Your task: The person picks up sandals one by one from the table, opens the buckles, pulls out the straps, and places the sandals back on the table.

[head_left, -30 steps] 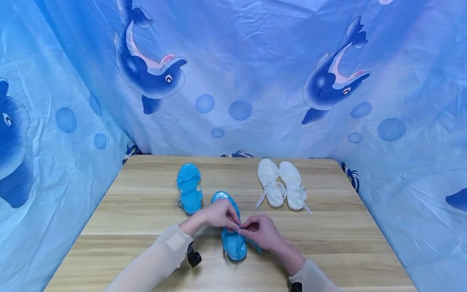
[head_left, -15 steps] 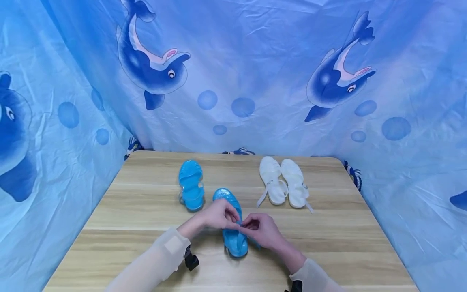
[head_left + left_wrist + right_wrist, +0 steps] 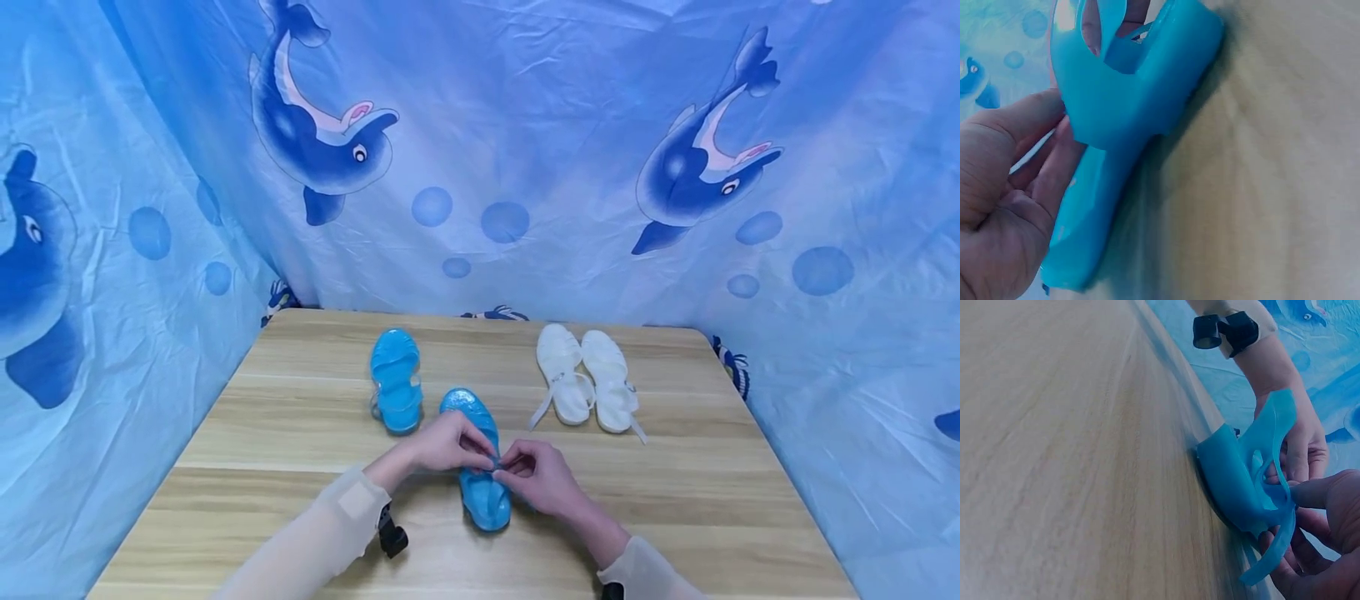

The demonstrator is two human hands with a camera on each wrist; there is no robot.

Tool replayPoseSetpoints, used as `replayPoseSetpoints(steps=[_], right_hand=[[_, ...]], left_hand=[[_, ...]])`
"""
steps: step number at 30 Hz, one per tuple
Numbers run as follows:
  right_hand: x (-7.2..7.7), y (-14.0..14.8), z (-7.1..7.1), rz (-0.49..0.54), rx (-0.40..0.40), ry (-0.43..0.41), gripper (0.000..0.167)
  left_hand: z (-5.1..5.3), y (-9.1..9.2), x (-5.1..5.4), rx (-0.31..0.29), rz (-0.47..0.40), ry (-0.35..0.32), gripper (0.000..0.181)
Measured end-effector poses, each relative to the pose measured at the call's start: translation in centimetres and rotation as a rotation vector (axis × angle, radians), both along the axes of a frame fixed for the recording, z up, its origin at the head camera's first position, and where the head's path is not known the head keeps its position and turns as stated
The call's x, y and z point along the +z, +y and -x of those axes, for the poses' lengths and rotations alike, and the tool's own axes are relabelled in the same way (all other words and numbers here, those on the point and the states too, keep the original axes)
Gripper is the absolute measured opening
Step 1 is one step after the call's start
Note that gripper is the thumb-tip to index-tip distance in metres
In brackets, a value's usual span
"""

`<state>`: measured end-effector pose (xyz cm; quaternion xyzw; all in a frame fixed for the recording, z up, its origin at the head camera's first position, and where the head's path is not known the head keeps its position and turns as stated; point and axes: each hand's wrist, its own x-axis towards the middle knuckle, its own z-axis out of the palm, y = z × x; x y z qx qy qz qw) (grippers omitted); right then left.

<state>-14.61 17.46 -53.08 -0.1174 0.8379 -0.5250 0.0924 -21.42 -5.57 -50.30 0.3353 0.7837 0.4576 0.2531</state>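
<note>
A blue jelly sandal (image 3: 491,504) lies at the middle front of the table, toe pointing away, with both hands at its strap. My left hand (image 3: 448,442) comes from the left and pinches the strap area between thumb and fingers. From the right, my right hand (image 3: 542,479) pinches the same spot, its fingertips nearly meeting the left ones. In the right wrist view the loose strap (image 3: 1274,550) hangs down beside the fingers. The left wrist view shows the sandal's side (image 3: 1110,100) close up. The fingers partly hide the buckle area.
Another blue sandal (image 3: 396,383) lies farther back on the left. Two white sandals (image 3: 558,371) lie side by side at the back right, their straps loose. The wooden table (image 3: 300,400) has a blue dolphin-print curtain (image 3: 465,125) behind and at its sides.
Both hands stay at the strap with small finger movements, and the fingertips shift slightly. The whole view has shifted a little; the other sandals lie as before.
</note>
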Motion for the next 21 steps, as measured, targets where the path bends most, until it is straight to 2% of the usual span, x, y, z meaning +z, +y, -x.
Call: replayPoseSetpoints(steps=[5,9,15,18,21], right_hand=[[0.22,-0.02,-0.02,0.018,0.015,-0.005,0.013],[0.09,0.17,0.0,0.032,0.02,-0.002,0.012],[0.06,0.25,0.11,0.032,0.017,-0.018,0.011],[0.25,0.24,0.34,0.045,-0.004,-0.006,0.01],[0.47,0.26,0.75,0.061,-0.018,0.001,0.011]], left_hand=[[-0.42,-0.13,-0.42,0.065,-0.018,-0.001,0.015],[-0.41,0.41,-0.08,0.044,0.004,0.043,0.016],[-0.1,0.78,0.21,0.016,0.025,0.058,0.01],[0.12,0.7,0.12,0.029,0.026,0.085,0.014],[0.28,0.57,0.07,0.067,0.026,0.107,0.016]])
